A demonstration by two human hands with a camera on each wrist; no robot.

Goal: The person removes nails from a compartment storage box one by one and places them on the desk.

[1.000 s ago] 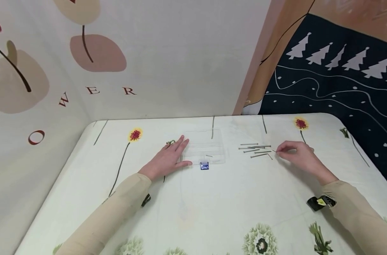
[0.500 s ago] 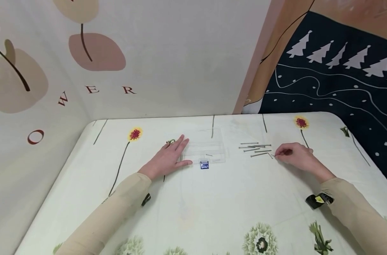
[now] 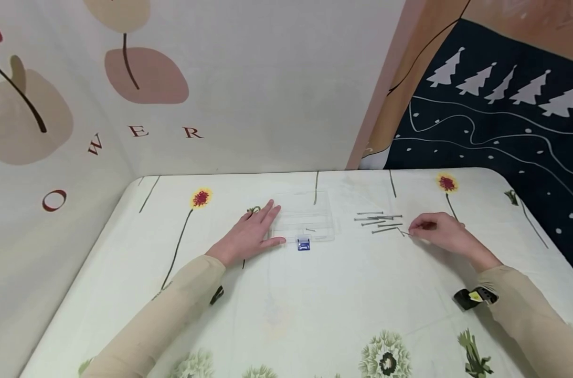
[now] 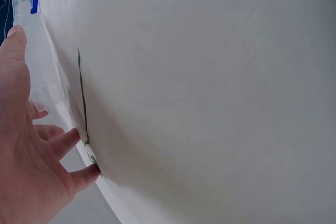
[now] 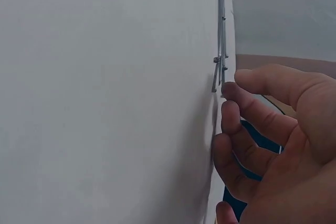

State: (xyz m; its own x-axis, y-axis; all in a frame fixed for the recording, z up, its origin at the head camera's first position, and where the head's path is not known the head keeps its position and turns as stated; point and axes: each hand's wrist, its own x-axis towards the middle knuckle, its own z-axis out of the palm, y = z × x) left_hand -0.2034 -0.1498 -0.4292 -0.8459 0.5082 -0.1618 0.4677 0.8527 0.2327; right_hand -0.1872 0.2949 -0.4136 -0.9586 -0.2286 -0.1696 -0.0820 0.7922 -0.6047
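Head view alone shows the clear box (image 3: 304, 223) with blue latch (image 3: 303, 244); left hand (image 3: 248, 234) lies flat, fingers straight, against its left edge. Right hand (image 3: 438, 231), fingertips pinched on a nail (image 3: 404, 232) on the counter (image 3: 286, 304), beside the nails (image 3: 378, 220) lying left-right; right wrist view shows their heads.

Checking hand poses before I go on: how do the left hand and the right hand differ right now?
The left hand lies flat with straight fingers, touching the clear plastic box; the right hand has curled fingers. The left hand holds nothing; the right hand's fingertips are at a small nail beside the pile of nails, grip unclear. Both rest on the flowered tablecloth.
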